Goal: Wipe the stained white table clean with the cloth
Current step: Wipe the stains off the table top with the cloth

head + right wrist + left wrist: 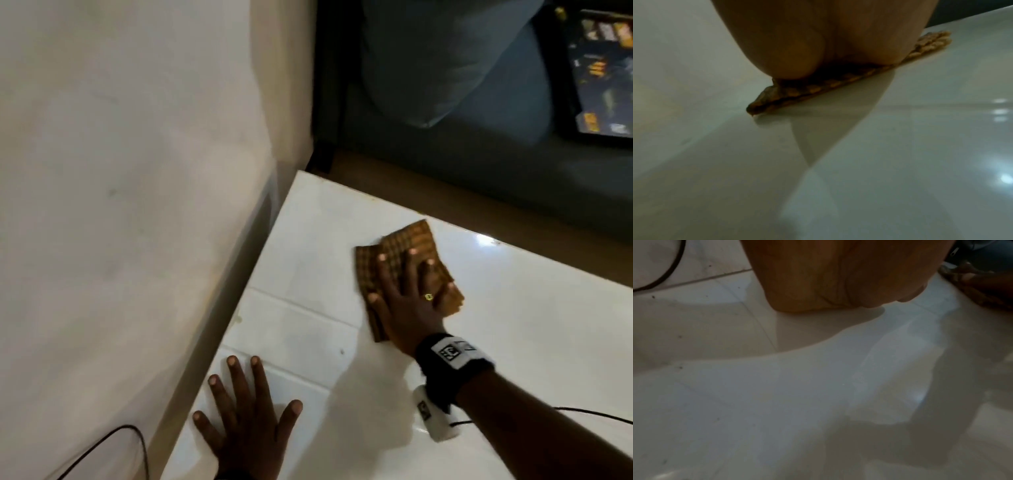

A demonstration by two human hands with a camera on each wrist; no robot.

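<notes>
A folded brown checked cloth (404,246) lies flat on the glossy white table (513,308), toward its far edge. My right hand (407,291) presses down on the cloth with fingers spread straight; a ring shows on one finger. In the right wrist view the palm (818,40) sits on the cloth (818,89). My left hand (246,411) rests flat on the table near its left edge, fingers spread, holding nothing; its palm (838,272) shows in the left wrist view. Small dark specks (342,352) mark the table surface.
A pale wall or floor (120,171) runs along the table's left side, with a black cable (137,445) at the bottom left. Beyond the far edge sit a dark sofa (479,164), a grey cushion (445,61) and a printed board (603,68). Another thin cable (592,414) crosses the table by my right forearm.
</notes>
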